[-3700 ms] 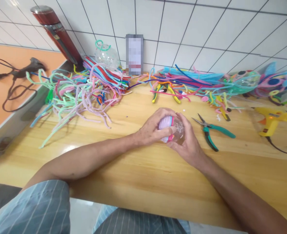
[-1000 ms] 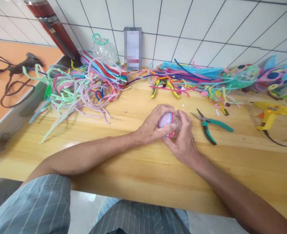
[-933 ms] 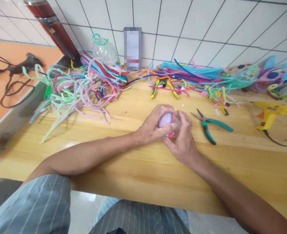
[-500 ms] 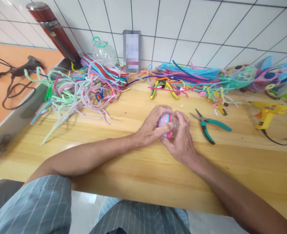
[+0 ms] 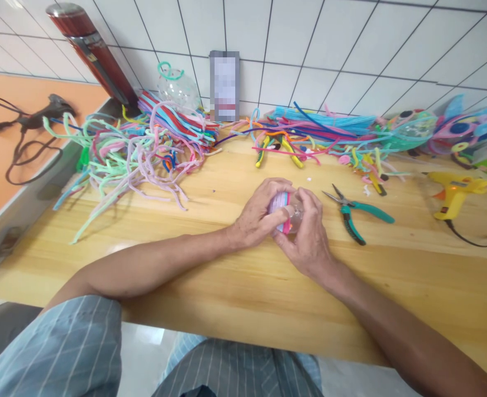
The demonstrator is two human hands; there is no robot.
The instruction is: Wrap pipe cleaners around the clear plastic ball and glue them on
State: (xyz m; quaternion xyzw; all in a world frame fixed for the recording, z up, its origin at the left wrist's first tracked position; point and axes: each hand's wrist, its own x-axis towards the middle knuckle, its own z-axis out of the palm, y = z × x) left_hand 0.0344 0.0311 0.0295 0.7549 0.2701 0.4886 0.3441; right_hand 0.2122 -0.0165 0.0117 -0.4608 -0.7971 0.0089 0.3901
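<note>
Between my hands, over the middle of the wooden table, is a clear plastic ball (image 5: 295,214) partly wrapped with lilac, blue and pink pipe cleaners (image 5: 277,205). My left hand (image 5: 262,212) curls round the wrapped side, its thumb lying across the pink band. Round the clear side closes my right hand (image 5: 309,234), fingers over the top and thumb beneath. The palms hide much of the ball. To the right of my right hand lie teal-handled long-nose pliers (image 5: 353,212), jaws slightly apart.
A yellow glue gun (image 5: 454,193) with its cord lies at the right. Loose pipe cleaners (image 5: 131,154) heap at the left. Along the wall are a phone (image 5: 225,85), a clear globe (image 5: 179,91), blue pipe cleaners (image 5: 326,120), yellow-handled pliers (image 5: 287,151) and a brown flask (image 5: 95,58).
Both hands keep the same grip on the ball, and it has hardly moved. The whole view has shifted very slightly.
</note>
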